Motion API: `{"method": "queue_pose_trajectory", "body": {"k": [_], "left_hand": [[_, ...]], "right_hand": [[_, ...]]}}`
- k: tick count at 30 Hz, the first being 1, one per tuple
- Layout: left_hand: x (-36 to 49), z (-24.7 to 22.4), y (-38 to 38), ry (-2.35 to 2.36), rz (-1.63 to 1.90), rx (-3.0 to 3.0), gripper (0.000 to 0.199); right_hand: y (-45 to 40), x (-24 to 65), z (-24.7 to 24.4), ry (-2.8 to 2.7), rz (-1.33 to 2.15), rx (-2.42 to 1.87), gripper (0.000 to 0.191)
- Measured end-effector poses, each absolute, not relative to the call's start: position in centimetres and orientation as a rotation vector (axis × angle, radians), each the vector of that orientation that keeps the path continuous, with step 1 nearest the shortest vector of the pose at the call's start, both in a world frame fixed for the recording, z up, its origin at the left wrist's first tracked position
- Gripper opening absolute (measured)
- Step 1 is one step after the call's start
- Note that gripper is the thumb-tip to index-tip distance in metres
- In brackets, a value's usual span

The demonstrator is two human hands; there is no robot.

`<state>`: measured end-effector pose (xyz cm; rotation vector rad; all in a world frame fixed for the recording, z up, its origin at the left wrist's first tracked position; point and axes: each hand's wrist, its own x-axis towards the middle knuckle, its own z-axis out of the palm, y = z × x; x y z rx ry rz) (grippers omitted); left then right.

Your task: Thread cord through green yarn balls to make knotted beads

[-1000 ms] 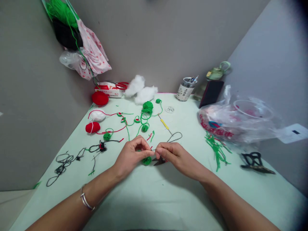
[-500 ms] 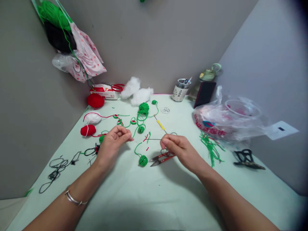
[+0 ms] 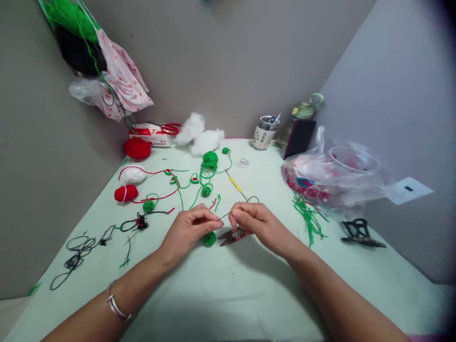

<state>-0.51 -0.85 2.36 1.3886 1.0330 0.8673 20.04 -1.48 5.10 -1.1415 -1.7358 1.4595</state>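
Note:
My left hand [image 3: 190,229] is closed in a pinch on one end of a thin black thread [image 3: 223,216]. The other end runs into the pinched fingers of my right hand [image 3: 251,219]. A thin point sticks up above the right fingers; I cannot make out what it belongs to. Thread snips [image 3: 230,236] with reddish handles lie under my right hand, partly hidden by it. Close to my left fingertips sits a small green crocheted ball [image 3: 209,239]. Red yarn scraps [image 3: 213,204] and green ones [image 3: 218,203] lie just beyond the hands.
Beyond stand a green yarn ball [image 3: 209,161], a yellow-handled crochet hook [image 3: 235,184] and white stuffing [image 3: 206,141]. Red yarn [image 3: 126,193] and tangled black yarn [image 3: 80,251] lie left. A plastic bag [image 3: 331,171], green yarn strands [image 3: 309,221] and a black claw clip [image 3: 361,233] are right.
My left hand has moved right and down towards my right hand, and the thread now spans a short gap between them. The view has shifted slightly.

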Motion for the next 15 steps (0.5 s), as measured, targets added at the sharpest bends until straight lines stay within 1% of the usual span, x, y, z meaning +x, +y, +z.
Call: {"method": "queue_pose_trajectory", "body": {"k": [8,12,15], "left_hand": [[-1.2,2.1,-0.8,0.880,0.833,0.935,0.022],[-0.9,2.1,-0.8,0.826,0.847,0.784,0.022],[-0.6,2.0,-0.8,0.971,0.889,0.932,0.021]], "right_hand": [[-1.0,19.7,4.4,-1.774,1.276,-1.234,0.036],[-1.8,18.3,3.3,-2.063,0.996,-1.357,0.029],[-2.6,17.4,2.7,-2.309,0.856,-1.271,0.026]]}}
